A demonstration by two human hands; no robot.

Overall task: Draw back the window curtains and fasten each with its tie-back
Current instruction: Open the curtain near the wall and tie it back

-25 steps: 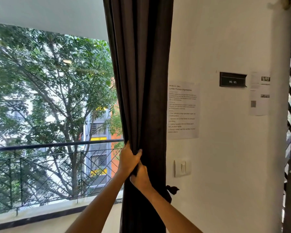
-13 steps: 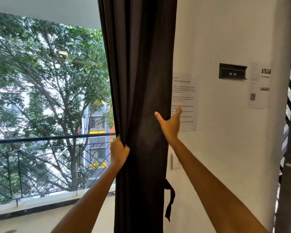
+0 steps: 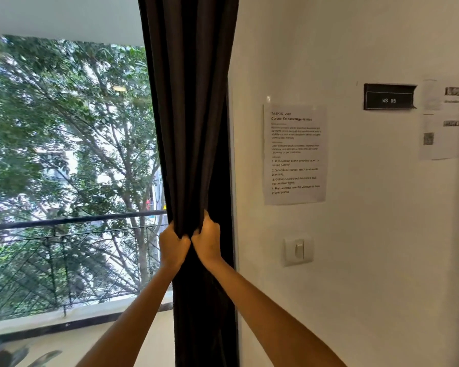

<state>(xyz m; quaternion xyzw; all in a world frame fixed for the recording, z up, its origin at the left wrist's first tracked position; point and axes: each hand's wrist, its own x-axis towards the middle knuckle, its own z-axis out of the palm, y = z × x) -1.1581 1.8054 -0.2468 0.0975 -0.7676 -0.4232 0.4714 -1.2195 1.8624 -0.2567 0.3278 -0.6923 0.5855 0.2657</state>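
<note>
Now that my right hand point(image 3: 206, 241) has come off the curtain's wall-side edge, where it was spread flat half a second ago, it sits knuckle to knuckle with my left hand point(image 3: 174, 245) — both sets of fingers curled tight round the dark curtain point(image 3: 194, 123), bunching its folds into one narrow column at about rail height. That tells me the gathering is nearly done: the cloth is drawn back against the white wall point(image 3: 355, 274) and the window point(image 3: 64, 154) stands open to the trees and the balcony railing point(image 3: 72, 221).

What I cannot see now is the tie-back; a moment ago a dark strap hung at the curtain's right edge below my hands, but here my right forearm and the cloth cover that spot. I judge one hand must keep the bundle while the other goes down for it.

Room is tight on the right — curtain edge touches the wall, with the light switch point(image 3: 298, 250) near and a printed sheet point(image 3: 294, 154) above it. Leftward, along the window, lies open space.
</note>
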